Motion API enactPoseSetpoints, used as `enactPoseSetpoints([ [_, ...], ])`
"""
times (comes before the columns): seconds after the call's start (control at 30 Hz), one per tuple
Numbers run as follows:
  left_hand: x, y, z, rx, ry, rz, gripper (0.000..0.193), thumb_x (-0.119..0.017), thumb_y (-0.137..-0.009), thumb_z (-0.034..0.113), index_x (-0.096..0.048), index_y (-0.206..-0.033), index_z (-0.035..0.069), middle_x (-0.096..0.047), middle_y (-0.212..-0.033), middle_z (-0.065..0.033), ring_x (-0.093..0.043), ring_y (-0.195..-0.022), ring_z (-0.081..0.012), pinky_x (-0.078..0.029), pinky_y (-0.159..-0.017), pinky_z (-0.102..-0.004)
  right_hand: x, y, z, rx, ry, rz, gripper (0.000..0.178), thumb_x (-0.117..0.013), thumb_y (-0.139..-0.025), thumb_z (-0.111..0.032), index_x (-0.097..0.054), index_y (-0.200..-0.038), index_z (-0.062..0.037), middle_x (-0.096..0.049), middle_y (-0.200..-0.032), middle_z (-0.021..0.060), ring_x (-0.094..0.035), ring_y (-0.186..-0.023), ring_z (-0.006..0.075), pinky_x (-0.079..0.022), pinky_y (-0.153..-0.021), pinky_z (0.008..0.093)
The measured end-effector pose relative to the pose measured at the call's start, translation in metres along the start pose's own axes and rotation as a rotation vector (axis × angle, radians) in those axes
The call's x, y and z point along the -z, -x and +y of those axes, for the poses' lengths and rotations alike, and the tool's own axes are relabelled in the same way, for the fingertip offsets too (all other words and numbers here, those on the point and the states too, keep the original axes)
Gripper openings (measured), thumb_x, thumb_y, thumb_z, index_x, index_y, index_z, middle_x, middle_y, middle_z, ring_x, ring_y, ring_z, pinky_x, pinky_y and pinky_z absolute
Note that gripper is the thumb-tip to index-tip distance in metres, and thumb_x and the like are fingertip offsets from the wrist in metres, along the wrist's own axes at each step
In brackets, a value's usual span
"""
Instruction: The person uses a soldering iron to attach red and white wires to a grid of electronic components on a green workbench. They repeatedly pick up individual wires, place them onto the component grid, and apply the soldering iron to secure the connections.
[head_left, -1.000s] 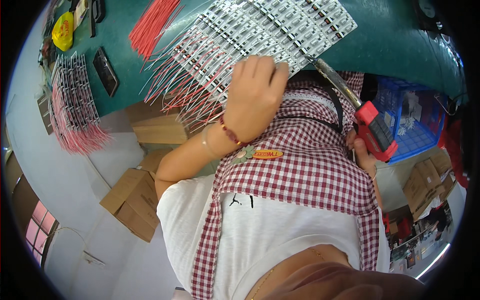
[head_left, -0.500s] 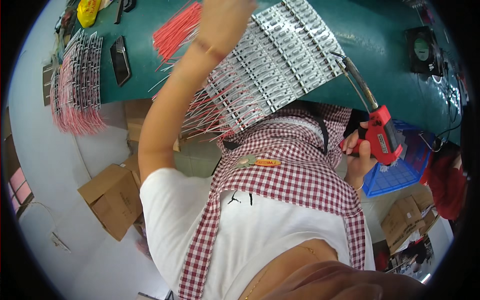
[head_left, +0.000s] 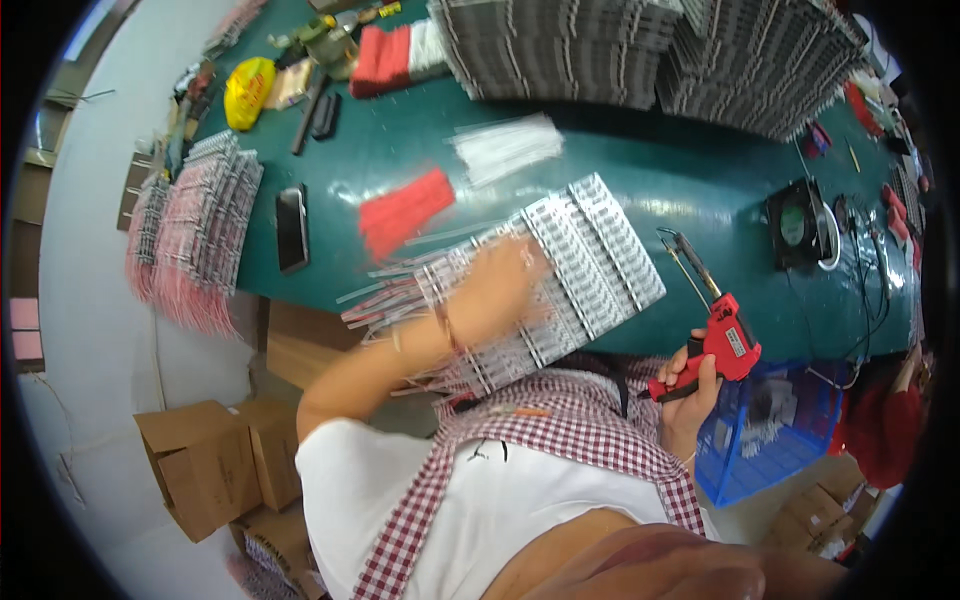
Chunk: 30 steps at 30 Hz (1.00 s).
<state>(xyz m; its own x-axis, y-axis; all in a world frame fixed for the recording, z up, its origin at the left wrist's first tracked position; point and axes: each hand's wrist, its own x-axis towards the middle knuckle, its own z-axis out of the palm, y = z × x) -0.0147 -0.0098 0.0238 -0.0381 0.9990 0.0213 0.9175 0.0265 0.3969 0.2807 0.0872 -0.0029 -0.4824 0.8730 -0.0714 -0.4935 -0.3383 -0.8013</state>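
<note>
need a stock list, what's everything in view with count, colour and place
panel: 1, silver-grey, table front
soldering gun: 1, red and black, right hand
wire bundles: 2, red and white, mid-table
panel stacks: 2, grey, table back
wired panels: several, grey-red, left
phone: 1, black, left
packet: 1, yellow, back left
two-tone bundle: 1, red and white, table back
square device: 1, black, right
crate: 1, blue, below right
cardboard boxes: several, brown, floor both sides
clutter: uncounted, mixed, table edges; blurred
table: 1, green, centre
apron: 1, red-white checks, worn
shirt: 1, white, worn
left hand: 1, blurred, over panel
right hand: 1, bare, on soldering gun
</note>
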Motion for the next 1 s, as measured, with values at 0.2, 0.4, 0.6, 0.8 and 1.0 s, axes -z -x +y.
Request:
enactPoseSetpoints([
  [0.2, -0.044, 0.068, 0.055, -0.011, -0.176, -0.011, 0.079, -0.076, -0.067, 0.035, -0.045, -0.136, 0.016, -0.029, -0.147, -0.0200, -0.025, -0.134, -0.0459, -0.025, -0.101, -0.0651, -0.027, -0.040, 0.006, -0.164, 0.070, 0.071, 0.041, -0.044, -0.098, -0.036, -0.049, -0.118, -0.0001, -0.050, -0.126, 0.0220, -0.049, -0.119, 0.0290, -0.042, -0.098, 0.0369],
  [0.4, -0.060, 0.055, 0.059, -0.053, -0.277, 0.114, 0.067, -0.068, -0.071, 0.023, -0.047, -0.134, 0.015, -0.033, -0.145, -0.0204, -0.030, -0.131, -0.0470, -0.027, -0.100, -0.0662, -0.034, -0.034, 0.005, -0.200, 0.083, 0.090, 0.041, -0.045, -0.098, -0.039, -0.049, -0.117, -0.0021, -0.048, -0.132, 0.0251, -0.044, -0.128, 0.0306, -0.034, -0.107, 0.0385],
  [0.6, -0.060, 0.050, 0.061, -0.066, -0.316, 0.138, 0.052, -0.055, -0.083, 0.020, -0.048, -0.134, 0.014, -0.039, -0.141, -0.0209, -0.035, -0.128, -0.0453, -0.031, -0.097, -0.0635, -0.027, -0.039, 0.005, -0.203, 0.055, 0.111, 0.041, -0.045, -0.098, -0.039, -0.049, -0.117, -0.0024, -0.049, -0.131, 0.0250, -0.044, -0.128, 0.0308, -0.035, -0.107, 0.0384],
  [0.8, -0.027, 0.036, 0.059, 0.023, -0.075, 0.144, 0.049, -0.061, -0.080, 0.029, -0.053, -0.126, 0.016, -0.054, -0.124, -0.0120, -0.050, -0.113, -0.0296, -0.035, -0.091, -0.0597, -0.024, -0.039, 0.000, -0.212, 0.090, 0.087, 0.041, -0.045, -0.098, -0.036, -0.048, -0.116, -0.0002, -0.050, -0.129, 0.0270, -0.044, -0.128, 0.0324, -0.036, -0.106, 0.0389],
  [1.0, 0.036, 0.011, -0.136, 0.540, -0.411, 0.319, 0.029, -0.064, -0.080, 0.020, -0.064, -0.105, 0.006, -0.062, -0.100, -0.0121, -0.057, -0.095, -0.0296, -0.046, -0.079, -0.0408, -0.028, -0.038, -0.007, -0.248, 0.054, 0.088, 0.038, -0.044, -0.099, -0.034, -0.048, -0.115, -0.0003, -0.049, -0.128, 0.0277, -0.045, -0.127, 0.0325, -0.035, -0.107, 0.0394],
])
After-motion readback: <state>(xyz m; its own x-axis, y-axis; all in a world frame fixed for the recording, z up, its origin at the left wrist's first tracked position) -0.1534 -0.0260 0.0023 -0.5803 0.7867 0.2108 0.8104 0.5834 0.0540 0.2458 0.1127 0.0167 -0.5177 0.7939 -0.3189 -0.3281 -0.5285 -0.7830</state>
